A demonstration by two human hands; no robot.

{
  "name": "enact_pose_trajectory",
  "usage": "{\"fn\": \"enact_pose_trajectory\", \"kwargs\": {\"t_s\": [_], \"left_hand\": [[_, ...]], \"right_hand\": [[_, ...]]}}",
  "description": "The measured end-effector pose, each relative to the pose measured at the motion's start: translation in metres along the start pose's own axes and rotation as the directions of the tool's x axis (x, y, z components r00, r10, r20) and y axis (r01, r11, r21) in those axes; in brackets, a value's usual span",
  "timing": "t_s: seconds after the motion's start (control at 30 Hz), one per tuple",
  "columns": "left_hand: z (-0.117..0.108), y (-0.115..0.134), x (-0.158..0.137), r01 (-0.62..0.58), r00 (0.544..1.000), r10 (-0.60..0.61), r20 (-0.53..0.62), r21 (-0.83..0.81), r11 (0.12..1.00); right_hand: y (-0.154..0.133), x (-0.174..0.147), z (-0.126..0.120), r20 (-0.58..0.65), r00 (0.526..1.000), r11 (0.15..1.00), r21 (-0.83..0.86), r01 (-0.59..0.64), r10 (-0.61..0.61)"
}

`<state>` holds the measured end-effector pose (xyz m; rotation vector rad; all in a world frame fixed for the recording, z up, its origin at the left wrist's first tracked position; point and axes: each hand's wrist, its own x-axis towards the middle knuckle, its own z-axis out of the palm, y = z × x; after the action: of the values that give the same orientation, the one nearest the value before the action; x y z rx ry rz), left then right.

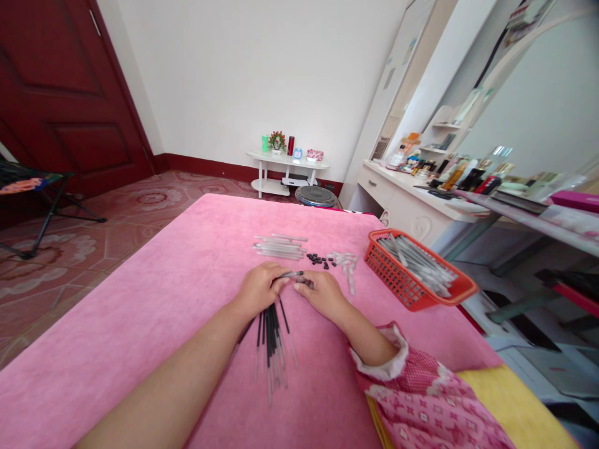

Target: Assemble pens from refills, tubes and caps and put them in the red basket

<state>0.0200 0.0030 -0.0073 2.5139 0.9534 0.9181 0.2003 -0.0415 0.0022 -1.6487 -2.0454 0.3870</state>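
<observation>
Over the pink cloth [187, 262], my left hand [261, 288] is closed on a slim greyish pen part [290, 274] with a dark tip. My right hand [325, 293] meets it from the right, fingers pinched around something small and dark [305, 282] that is too blurred to name. Thin black-and-clear pen refills [269, 340] lie fanned out below my left hand. Just beyond both hands are a row of clear pen barrels [281, 246], a scatter of small black plugs [321, 260] and a pile of short clear pieces [346, 262].
An orange plastic basket [397, 280] full of grey-clear pen pieces stands at the right edge of the cloth. Further right is a white dressing table [397, 190] crowded with bottles. A small white stand [262, 159] is by the back wall, and a folding stool [42, 206] at left.
</observation>
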Motion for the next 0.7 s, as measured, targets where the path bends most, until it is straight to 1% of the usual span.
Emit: {"fn": "enact_pose_trajectory", "kwargs": {"t_s": [0.37,0.7], "left_hand": [[0.0009,-0.0005,0.0002,0.005,1.000,-0.005,0.006,0.000,1.000],[0.0024,-0.0014,-0.0001,0.019,1.000,-0.019,-0.001,0.007,1.000]], "right_hand": [[0.0032,0.0004,0.0027,-0.005,1.000,0.999,0.040,0.010,-0.010],[0.0024,0.0005,0.0029,-0.003,1.000,0.999,0.048,-0.014,0.014]]}}
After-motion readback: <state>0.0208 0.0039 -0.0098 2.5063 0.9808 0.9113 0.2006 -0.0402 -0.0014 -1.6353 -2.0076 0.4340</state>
